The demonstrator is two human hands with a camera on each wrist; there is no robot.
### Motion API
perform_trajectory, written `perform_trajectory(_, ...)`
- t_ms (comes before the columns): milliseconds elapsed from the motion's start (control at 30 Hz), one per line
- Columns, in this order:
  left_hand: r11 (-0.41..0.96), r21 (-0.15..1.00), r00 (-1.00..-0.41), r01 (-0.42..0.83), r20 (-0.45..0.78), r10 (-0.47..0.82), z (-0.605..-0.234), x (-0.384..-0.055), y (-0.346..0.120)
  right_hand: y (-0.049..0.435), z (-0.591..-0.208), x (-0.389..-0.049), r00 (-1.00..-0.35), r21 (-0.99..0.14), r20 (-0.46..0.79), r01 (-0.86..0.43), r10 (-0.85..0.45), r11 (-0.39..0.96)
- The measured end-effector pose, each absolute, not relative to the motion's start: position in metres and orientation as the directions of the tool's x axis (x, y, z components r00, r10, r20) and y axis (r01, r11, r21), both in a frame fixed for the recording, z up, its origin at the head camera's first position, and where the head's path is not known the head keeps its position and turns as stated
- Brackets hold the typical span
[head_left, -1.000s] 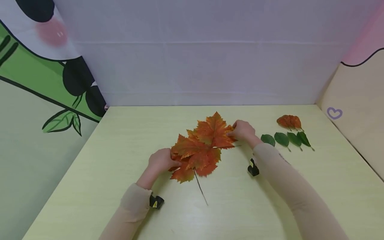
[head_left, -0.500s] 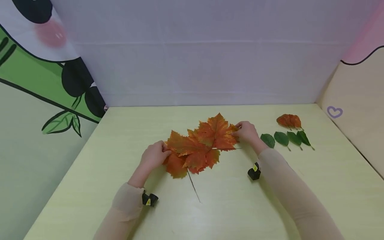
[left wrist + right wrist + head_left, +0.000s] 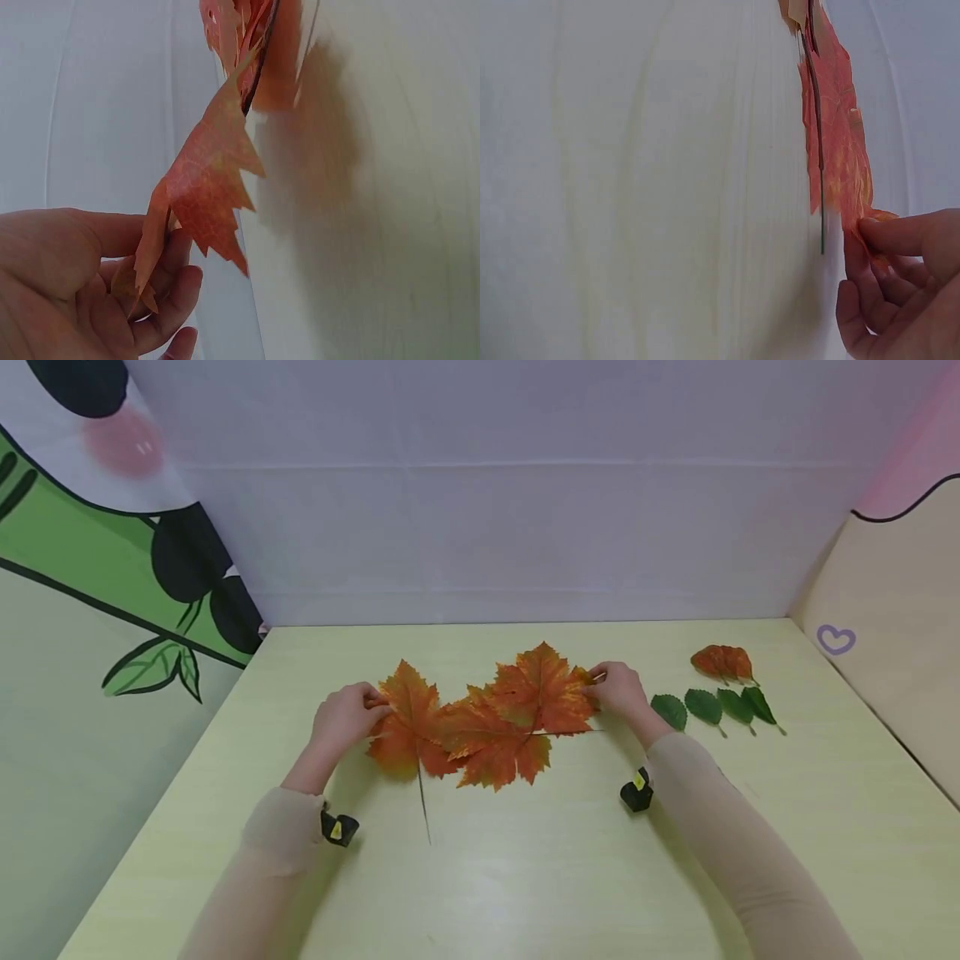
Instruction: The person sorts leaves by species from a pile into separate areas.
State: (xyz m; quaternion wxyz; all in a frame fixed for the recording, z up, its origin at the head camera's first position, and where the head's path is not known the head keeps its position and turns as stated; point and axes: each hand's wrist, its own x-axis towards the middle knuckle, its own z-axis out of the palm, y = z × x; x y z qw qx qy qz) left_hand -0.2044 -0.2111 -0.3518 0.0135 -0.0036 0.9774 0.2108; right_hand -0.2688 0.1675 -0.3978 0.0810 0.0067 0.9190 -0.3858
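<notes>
Orange-red maple leaves with thin dark stems lie partly overlapped in the middle of the head view. My left hand pinches the edge of the left maple leaf, whose stem points toward me. In the left wrist view that leaf is lifted off the table, with its edge between the thumb and fingers of the left hand. On the other side my right hand pinches the right edge of another maple leaf. The right wrist view shows the thumb and fingers of the right hand on this leaf's tip.
Several green leaves lie in a row at the right of the pale table. Behind them rests a small cluster of orange-brown leaves. A whitish cloth wall closes off the back, and printed panels stand at both sides.
My left hand has moved left and away from me, drawing the left maple leaf out from under the others and turning it. The right hand shifted slightly right at first and then held nearly still.
</notes>
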Motion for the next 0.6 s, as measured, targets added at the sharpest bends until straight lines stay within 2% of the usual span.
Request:
perform_trajectory(100, 0.914, 0.405, -0.999, -0.017, -0.034, -0.003, -0.349, -0.213, -0.225, 0.169, -0.398, -0.268, -0.988, -0.701, -0.149, 0.079, -0.037, 0.709)
perform_trajectory(367, 0.859, 0.508, -0.989, -0.068, -0.150, 0.010, -0.338, -0.238, -0.259, 0.171, -0.400, -0.266, -0.989, -0.688, -0.148, 0.109, 0.008, 0.717)
perform_trajectory(600, 0.854, 0.505, -0.980, -0.125, -0.200, -0.026, -0.332, -0.257, -0.281, 0.169, -0.402, -0.266, -0.987, -0.687, -0.161, 0.117, 0.007, 0.717)
